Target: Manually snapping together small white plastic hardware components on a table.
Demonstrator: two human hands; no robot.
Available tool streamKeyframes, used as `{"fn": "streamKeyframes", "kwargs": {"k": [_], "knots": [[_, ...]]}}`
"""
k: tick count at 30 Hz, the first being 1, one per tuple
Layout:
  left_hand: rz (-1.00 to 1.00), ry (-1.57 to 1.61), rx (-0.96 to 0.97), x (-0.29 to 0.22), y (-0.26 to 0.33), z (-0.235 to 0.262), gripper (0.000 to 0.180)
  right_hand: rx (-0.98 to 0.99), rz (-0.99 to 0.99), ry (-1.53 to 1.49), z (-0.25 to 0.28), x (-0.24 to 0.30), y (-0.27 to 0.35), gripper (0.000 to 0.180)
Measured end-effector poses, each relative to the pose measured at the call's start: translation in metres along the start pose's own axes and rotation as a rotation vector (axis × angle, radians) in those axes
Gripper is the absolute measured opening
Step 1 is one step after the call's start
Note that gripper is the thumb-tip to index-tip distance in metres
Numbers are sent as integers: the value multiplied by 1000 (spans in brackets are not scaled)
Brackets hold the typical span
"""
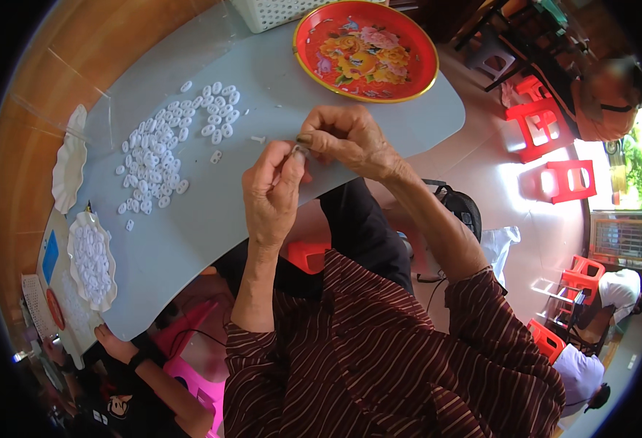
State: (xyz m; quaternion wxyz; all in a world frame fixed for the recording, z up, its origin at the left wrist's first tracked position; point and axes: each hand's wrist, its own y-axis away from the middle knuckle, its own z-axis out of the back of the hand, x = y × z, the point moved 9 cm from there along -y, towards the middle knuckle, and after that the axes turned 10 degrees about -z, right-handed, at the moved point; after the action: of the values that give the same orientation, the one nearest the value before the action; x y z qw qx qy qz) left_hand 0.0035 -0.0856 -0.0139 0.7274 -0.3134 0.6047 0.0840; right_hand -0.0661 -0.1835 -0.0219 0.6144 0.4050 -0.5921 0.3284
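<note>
Near the table's front edge both hands meet, fingertips almost touching. My left hand (272, 191) is closed in a pinch on a small whitish plastic piece (301, 150), mostly hidden by the fingers. From the right, my right hand (357, 146) pinches at the same piece with thumb and forefinger. Just beyond the left fingertips lies a small white T-shaped part (258, 139). To the left, a loose heap of small white oval pieces with holes (149, 157) spreads over the grey table (211, 212).
A red floral tray (308, 55) stands at the back, beside a white perforated basket (270, 14). At left, a scalloped white dish (75, 274) holds more white pieces; another scalloped dish (69, 164) lies beyond. A co-worker's hand (117, 343) touches the table's near left corner. Red stools (536, 131) stand right.
</note>
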Motion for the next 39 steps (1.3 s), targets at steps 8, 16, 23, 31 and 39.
{"fn": "streamKeyframes", "kwargs": {"k": [8, 16, 23, 31, 39], "knots": [[-84, 22, -17, 0, -2, 2, 21, 30, 30, 14, -2, 1, 0, 20], [-260, -466, -101, -16, -8, 41, 10, -29, 1, -75, 8, 2, 3, 17], [-453, -1073, 116, -14, -45, 68, 21, 20, -3, -111, 3, 4, 0, 9], [-523, -1062, 229, -10, -43, 52, 26, 23, 12, -75, 3, 5, 1, 8], [-222, -468, 15, -20, -44, 52, 14, 28, 24, -102, 7, 4, 3, 8]]}}
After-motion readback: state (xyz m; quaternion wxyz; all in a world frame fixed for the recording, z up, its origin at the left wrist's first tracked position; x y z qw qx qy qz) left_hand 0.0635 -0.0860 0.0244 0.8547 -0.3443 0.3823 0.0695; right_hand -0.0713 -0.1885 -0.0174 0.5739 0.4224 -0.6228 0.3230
